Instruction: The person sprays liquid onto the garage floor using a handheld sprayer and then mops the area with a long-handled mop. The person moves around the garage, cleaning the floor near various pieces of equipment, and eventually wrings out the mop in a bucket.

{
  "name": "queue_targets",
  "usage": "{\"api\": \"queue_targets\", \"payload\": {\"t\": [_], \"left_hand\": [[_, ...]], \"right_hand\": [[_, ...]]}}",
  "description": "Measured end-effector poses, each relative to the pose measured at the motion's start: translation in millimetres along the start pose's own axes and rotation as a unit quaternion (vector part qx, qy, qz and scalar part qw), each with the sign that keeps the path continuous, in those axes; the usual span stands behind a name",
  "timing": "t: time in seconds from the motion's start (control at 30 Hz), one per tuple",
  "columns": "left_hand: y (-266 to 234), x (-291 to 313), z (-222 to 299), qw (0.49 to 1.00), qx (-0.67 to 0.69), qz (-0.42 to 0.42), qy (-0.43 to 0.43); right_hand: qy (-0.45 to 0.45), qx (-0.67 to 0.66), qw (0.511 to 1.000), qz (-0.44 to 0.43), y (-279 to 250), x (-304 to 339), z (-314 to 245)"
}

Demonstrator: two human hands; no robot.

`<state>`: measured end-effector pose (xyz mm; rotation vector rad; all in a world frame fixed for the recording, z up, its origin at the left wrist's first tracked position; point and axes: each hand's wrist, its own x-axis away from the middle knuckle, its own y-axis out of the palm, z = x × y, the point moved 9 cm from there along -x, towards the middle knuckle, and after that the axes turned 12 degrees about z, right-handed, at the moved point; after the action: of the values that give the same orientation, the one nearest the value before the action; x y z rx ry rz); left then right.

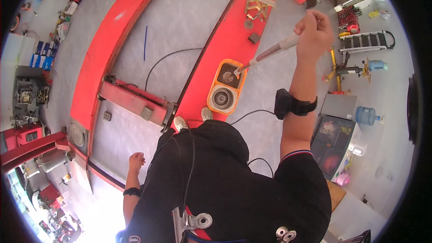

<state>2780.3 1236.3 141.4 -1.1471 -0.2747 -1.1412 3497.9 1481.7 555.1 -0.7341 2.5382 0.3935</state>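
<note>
A spin mop bucket (210, 91), orange with two wells, stands on the red lift platform in front of my feet. One well holds dark water, and a round spinner basket (222, 98) fills the nearer one. My right hand (313, 30) is raised at the far right, closed around the upper end of a mop's (271, 51) pole. The pole slants down left to the mop's lower end in the water well; the mop head there is hard to make out. My left hand (136, 159) hangs low at my left side, fingers loosely bent and holding nothing.
The red platform (202, 69) has raised edges, and a dark block (254, 38) lies farther up it. A red lift crossbeam (135, 102) stands to the left. A black hose (166, 56) crosses the grey floor. On the right are a folded step ladder (365, 41) and a water jug (366, 115).
</note>
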Motion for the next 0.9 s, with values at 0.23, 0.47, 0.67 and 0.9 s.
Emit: {"api": "queue_targets", "payload": {"t": [0.23, 0.47, 0.67, 0.9], "left_hand": [[-10.8, 5.7, 10.3, 1.000, -0.013, 0.009, -0.002], [0.0, 4.6, 12.6, 1.000, 0.016, -0.001, -0.002], [4.1, 3.8, -8.3, 1.000, 0.005, 0.005, -0.004], [13.4, -0.1, -3.1, 1.000, 0.010, -0.006, -0.013]], "right_hand": [[0.022, 0.083, 0.996, 0.028, -18.1, 47.4, 83.1], [0.067, 0.162, 0.984, -0.021, -24.8, 77.1, 146.7], [0.014, 0.045, 0.995, -0.091, 10.1, 6.9, 13.5], [-0.009, -0.023, 0.997, -0.073, 1.8, -26.7, -62.1]]}}
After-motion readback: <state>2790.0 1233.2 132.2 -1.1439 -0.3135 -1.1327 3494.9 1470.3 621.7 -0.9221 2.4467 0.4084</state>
